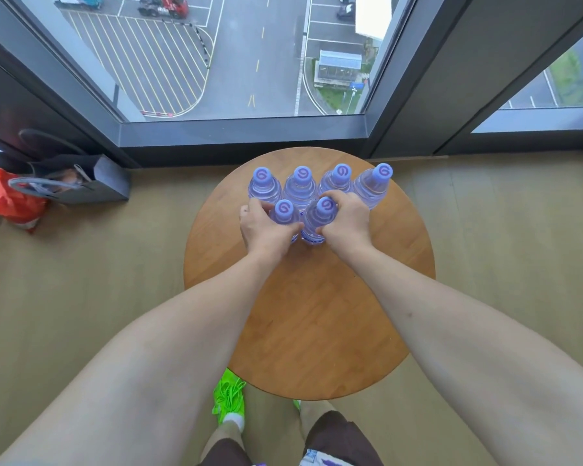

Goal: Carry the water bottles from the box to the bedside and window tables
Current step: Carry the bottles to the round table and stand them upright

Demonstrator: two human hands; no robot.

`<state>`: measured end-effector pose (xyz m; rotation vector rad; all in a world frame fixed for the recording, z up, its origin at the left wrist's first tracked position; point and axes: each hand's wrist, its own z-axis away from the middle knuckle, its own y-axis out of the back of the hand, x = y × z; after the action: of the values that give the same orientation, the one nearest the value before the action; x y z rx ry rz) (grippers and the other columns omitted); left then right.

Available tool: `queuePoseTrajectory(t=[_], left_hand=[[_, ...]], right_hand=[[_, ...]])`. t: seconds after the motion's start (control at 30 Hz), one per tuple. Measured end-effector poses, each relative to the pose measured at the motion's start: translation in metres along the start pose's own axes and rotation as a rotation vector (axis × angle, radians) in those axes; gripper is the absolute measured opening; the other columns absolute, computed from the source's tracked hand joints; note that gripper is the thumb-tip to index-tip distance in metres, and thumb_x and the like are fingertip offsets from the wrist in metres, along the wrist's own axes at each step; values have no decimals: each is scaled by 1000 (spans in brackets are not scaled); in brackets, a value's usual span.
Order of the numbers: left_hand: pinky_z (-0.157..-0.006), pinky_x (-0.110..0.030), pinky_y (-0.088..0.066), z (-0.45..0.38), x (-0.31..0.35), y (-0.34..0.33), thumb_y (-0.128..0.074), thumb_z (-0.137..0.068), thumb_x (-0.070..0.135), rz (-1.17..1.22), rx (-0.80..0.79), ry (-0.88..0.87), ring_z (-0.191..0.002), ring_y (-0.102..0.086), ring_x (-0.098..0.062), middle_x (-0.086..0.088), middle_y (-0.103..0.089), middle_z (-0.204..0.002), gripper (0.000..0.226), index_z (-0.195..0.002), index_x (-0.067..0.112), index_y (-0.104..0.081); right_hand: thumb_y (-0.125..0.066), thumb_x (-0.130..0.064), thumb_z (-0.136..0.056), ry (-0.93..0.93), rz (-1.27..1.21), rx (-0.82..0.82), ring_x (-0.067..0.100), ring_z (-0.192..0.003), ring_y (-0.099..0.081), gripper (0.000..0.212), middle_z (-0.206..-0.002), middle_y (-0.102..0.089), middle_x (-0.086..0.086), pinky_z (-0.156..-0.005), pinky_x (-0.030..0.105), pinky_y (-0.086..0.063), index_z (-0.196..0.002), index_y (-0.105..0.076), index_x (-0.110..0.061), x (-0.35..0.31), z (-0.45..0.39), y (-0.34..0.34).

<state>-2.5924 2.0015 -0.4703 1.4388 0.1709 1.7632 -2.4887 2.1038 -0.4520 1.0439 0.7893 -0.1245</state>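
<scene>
Hands: left hand (265, 227) curled round the front left bottle (284, 215); right hand (345, 220) gripped the front right bottle (318, 218).
Placement: both stood on the round wooden table (317, 314) by the window (249, 62), touching a back row of four bottles (320, 183).
Advice: best to settle the bases flat, then let go without nudging the row.
Surroundings: bags (48, 186) sat on the floor to the left, well apart; nothing blocked the hands.
</scene>
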Motion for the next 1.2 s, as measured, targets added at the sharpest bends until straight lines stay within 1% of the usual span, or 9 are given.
queuePoseTrajectory(t=[0.13,0.3,0.47,0.53,0.67,0.83,1.0,1.1,1.2], left_hand=[[-85,-25,-45,-2,-4,-3,-97,-59,25,5,15,-15,-93,-53,-14,-2,-53,-110,60,-102,16,-57],[-89,-21,-40,-3,-5,-3,-96,-59,24,-2,-34,-21,-101,-54,-15,0,-47,-118,71,-115,17,-53],[-103,-32,-46,1,2,7,-96,-60,28,-58,-94,-38,-118,-54,-19,-4,-46,-130,87,-133,22,-49],[-106,-35,-45,6,5,15,-94,-61,31,-88,-83,-19,-122,-54,-21,-4,-46,-133,91,-138,23,-48],[-107,-33,-40,19,12,40,-92,-63,34,-192,-62,-10,-133,-45,-25,-6,-46,-139,92,-142,25,-46],[-111,-37,-35,50,25,89,-87,-70,38,-325,-57,-66,-139,-33,-25,-4,-39,-147,87,-146,27,-45],[-107,-38,-38,89,30,168,-84,-71,43,-437,37,-136,-135,-36,-24,2,-43,-141,76,-138,32,-51],[-108,-42,-34,123,13,227,-82,-72,50,-536,122,-148,-138,-33,-25,1,-42,-146,78,-141,34,-48],[-111,-46,-31,168,-24,293,-79,-73,55,-595,209,-119,-142,-29,-26,0,-38,-153,83,-146,35,-44]], right_hand=[[-77,3,-71,5,-16,3,27,-106,-59,54,-114,-59,11,-85,24,-42,-121,-66,-13,0,1,0],[-78,0,-71,-2,-19,-41,28,-109,-58,57,-118,-57,12,-85,23,-39,-124,-62,-13,0,3,1],[-83,-11,-71,-13,-8,-56,29,-117,-56,64,-122,-60,11,-92,32,-42,-130,-57,-13,-4,11,9],[-81,-12,-73,-7,32,-63,28,-121,-55,71,-130,-56,10,-97,33,-42,-138,-53,-16,-9,15,13],[-78,-18,-77,69,167,-112,30,-127,-46,76,-136,-51,8,-106,37,-39,-145,-46,-21,-25,28,20],[-76,-31,-78,174,359,-137,33,-134,-35,75,-145,-43,7,-111,43,-34,-146,-45,-27,-59,54,34],[-75,-28,-79,323,402,-194,31,-136,-31,72,-147,-40,5,-107,41,-32,-144,-43,-30,-120,104,33],[-77,-35,-81,458,450,-225,31,-145,-25,82,-155,-36,5,-114,44,-31,-151,-36,-32,-165,152,21],[-78,-37,-80,568,485,-256,33,-147,-23,87,-158,-33,5,-114,47,-30,-153,-31,-33,-210,216,-3]])
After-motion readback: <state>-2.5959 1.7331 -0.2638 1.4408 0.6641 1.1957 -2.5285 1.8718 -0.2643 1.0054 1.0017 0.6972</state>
